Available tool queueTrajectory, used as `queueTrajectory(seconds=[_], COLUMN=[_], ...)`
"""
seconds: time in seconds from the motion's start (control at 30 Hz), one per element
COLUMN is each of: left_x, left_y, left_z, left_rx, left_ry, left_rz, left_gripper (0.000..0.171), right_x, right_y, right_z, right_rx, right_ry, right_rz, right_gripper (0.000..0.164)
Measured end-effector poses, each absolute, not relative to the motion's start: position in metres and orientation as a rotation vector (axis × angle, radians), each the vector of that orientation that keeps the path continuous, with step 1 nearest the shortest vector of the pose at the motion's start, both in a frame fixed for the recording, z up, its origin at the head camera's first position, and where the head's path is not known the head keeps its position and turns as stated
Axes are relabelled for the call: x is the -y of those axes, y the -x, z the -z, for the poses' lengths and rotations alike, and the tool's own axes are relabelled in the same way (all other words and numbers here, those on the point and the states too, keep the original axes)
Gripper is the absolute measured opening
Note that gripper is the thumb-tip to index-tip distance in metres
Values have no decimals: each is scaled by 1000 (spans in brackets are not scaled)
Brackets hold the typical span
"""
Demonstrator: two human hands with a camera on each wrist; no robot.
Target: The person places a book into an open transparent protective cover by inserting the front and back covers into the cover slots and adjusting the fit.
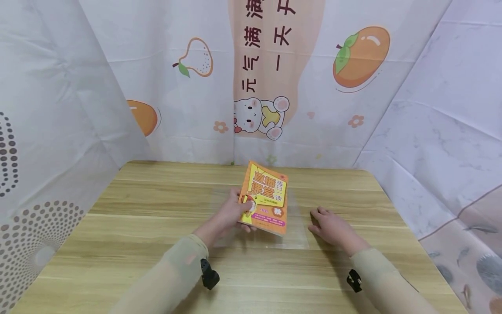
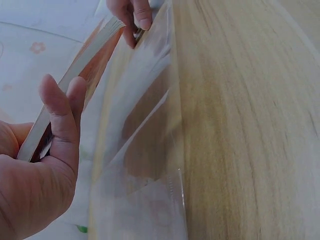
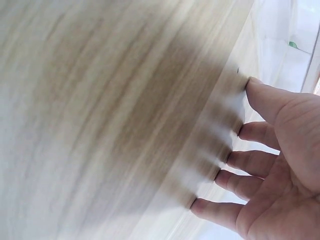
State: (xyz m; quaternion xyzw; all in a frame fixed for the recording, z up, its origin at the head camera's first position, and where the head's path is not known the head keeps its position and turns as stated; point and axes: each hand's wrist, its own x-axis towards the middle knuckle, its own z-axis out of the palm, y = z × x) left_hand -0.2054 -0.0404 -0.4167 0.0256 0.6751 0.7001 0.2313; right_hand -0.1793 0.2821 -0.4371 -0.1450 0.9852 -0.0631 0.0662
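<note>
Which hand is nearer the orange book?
Left. The left hand grips the book by its left side; the right hand rests on the table to the book's right, not touching it.

Both arms [image 1: 168,270] reach forward. The left hand [image 1: 234,213] grips, thumb [image 1: 246,206] uppermost; the right hand [image 1: 332,227] is palm down, its fingers [image 3: 254,163] spread.

Your left grip [image 1: 232,212] has the book [image 1: 270,198] above the plastic sheet [image 1: 297,227] on the tabletop [image 1: 149,218]; your right grip [image 1: 333,226] lies to the right, the curtain [image 1: 184,104] behind.
</note>
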Motion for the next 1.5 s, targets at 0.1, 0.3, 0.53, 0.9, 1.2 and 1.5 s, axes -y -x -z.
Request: queueTrajectory(seconds=[0.1,0.3,0.53,0.9,1.2,1.5], left_x=[38,36,37,47,56,68], left_y=[206,205,206,210,205,198], left_z=[419,424,428,425,424,420], left_rx=[-1851,-1887,-2025,-2177,-2333,-2285], left_ry=[-74,-87,-54,-36,-84,-306], left_rz=[-1931,-1915,-1817,-1657,-1341,-1257], left_gripper=[42,41,46,46,43,36], right_x=[-282,-281,-279,-280,-281,-281], right_y=[180,179,179,178,177,176], right_z=[438,436,435,436,436,437], right_rx=[-2974,-2983,-2980,-3007,-2988,-3012], right_ry=[440,468,477,519,539,555], right_rz=[178,177,170,164,164,148], right_gripper=[57,56,57,53,53,52])
